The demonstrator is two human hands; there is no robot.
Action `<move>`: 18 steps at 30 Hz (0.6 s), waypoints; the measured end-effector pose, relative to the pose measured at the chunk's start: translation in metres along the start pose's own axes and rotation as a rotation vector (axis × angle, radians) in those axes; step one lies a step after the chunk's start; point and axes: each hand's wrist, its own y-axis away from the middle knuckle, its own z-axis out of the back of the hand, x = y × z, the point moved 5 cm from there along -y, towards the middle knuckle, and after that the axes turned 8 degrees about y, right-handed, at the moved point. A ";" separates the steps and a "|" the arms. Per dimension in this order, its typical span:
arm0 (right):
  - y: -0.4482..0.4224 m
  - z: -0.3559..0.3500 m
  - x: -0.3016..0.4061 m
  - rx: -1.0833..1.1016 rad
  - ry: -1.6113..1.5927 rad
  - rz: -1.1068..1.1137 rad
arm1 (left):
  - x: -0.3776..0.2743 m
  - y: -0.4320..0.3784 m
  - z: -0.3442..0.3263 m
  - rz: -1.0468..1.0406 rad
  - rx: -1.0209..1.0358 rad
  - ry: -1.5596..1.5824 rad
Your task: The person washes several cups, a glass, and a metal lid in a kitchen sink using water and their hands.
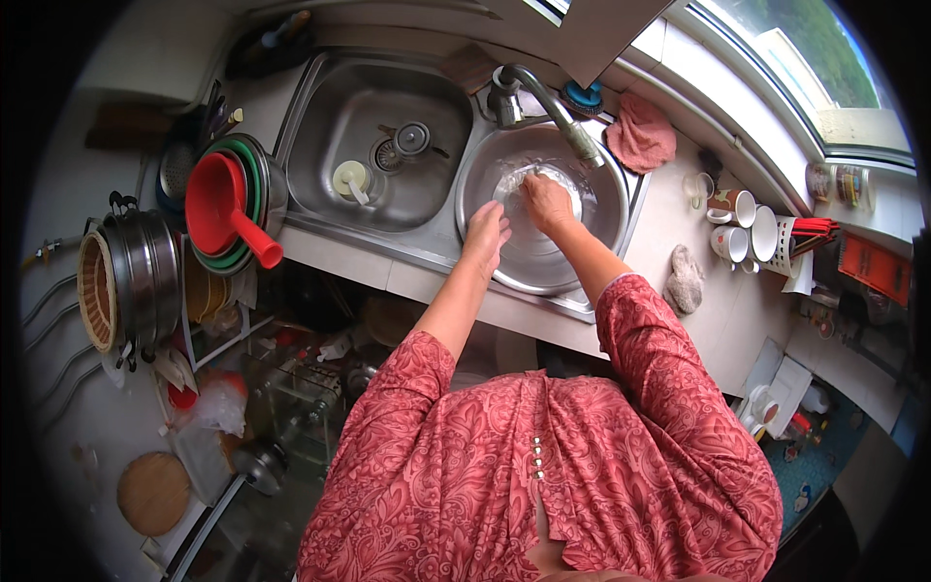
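A round stainless-steel basin point(618, 247) sits in the right bowl of the double sink, with clear, shimmering water inside. My right hand point(549, 202) reaches into it, fingers bent downward over a bright, shiny patch point(513, 180). Whether that patch is an object or rippling water cannot be made out, and the fingertips are hidden. Over the basin's left rim hovers my left hand point(489, 231), its fingers loosely apart and holding nothing visible. The faucet point(553, 102) arches from the back, its spout end point(585, 149) above the basin's right side.
In the left sink bowl point(320, 138) lie a drain strainer point(412, 138) and a white-lidded container point(353, 180). Red dipper point(218, 204) and stacked basins stand left. A pink cloth point(640, 134), grey rag point(684, 280), mugs point(729, 244) and blue brush point(582, 96) occupy the right counter.
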 end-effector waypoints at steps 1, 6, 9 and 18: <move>0.003 -0.004 -0.004 -0.014 -0.109 -0.044 | 0.001 -0.001 -0.001 0.034 -0.022 0.056; 0.043 -0.005 0.000 0.366 -1.082 -0.183 | 0.003 -0.007 -0.004 0.145 0.044 0.296; 0.067 0.022 0.012 0.315 -1.251 -0.183 | 0.000 -0.001 -0.022 0.160 0.216 0.367; 0.099 0.116 0.054 -0.043 -0.246 -0.135 | -0.011 0.038 -0.074 -0.186 0.205 0.362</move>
